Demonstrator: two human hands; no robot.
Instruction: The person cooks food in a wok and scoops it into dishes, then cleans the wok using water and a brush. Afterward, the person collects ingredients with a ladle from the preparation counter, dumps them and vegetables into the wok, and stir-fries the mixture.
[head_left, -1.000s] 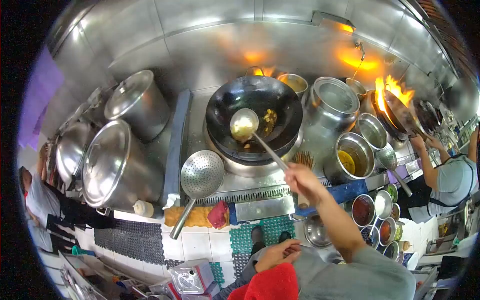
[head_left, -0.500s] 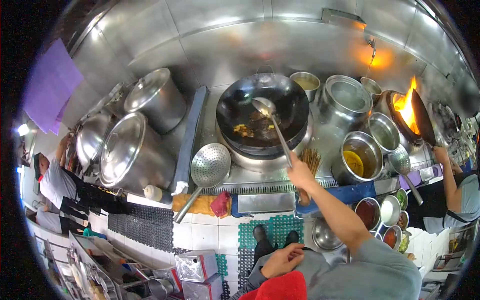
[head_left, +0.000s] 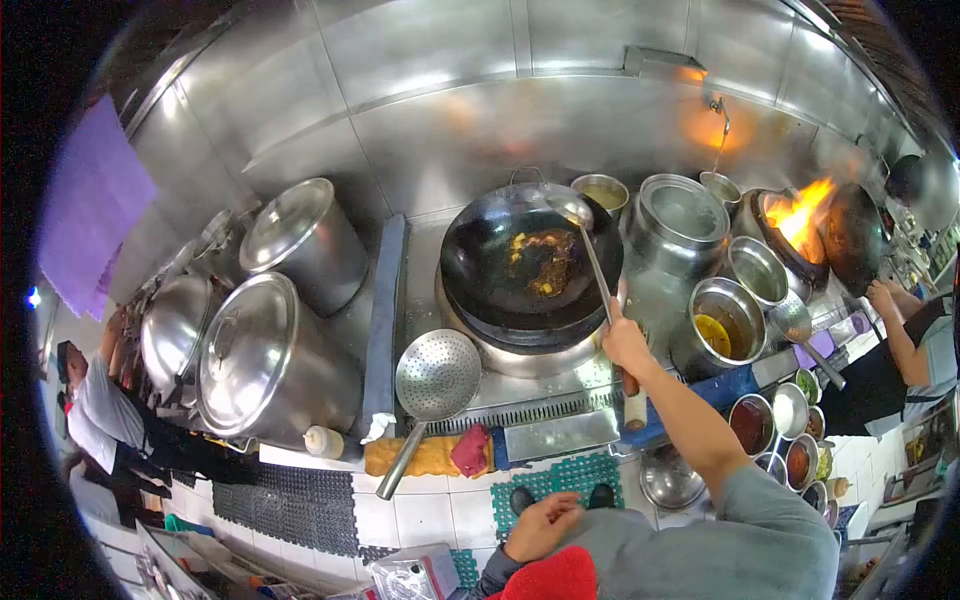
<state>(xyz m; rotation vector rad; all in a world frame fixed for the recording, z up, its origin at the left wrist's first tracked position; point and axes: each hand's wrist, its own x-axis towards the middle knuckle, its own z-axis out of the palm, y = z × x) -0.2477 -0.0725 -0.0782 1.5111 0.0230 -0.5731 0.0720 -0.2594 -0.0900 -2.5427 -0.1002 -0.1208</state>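
Observation:
My right hand (head_left: pixel 626 345) grips the handle of a long metal ladle (head_left: pixel 570 209), whose bowl is at the upper right inside wall of a black wok (head_left: pixel 480 250). Browned pieces of food with yellowish bits (head_left: pixel 545 262) lie in the wok's bottom. Close to my body, my left hand (head_left: pixel 543 524) has its fingers loosely curled and touching, with nothing visible in them, beside a red cloth (head_left: pixel 555 577). A perforated strainer (head_left: pixel 438 375) rests left of the wok, its handle pointing down toward the front edge.
Large lidded pots (head_left: pixel 247 352) stand left. On the right are a pot with yellow liquid (head_left: pixel 718 335), sauce bowls (head_left: pixel 751 424) and a burner with open flame (head_left: pixel 800 222). A co-worker's hands (head_left: pixel 890 300) are near a tilted wok (head_left: pixel 853 240). Another person (head_left: pixel 105 405) stands far left.
The ladle has moved from the wok's middle to its upper right wall, and my right hand with it. The food has shifted within the wok. The co-worker's wok is tilted beside the flame.

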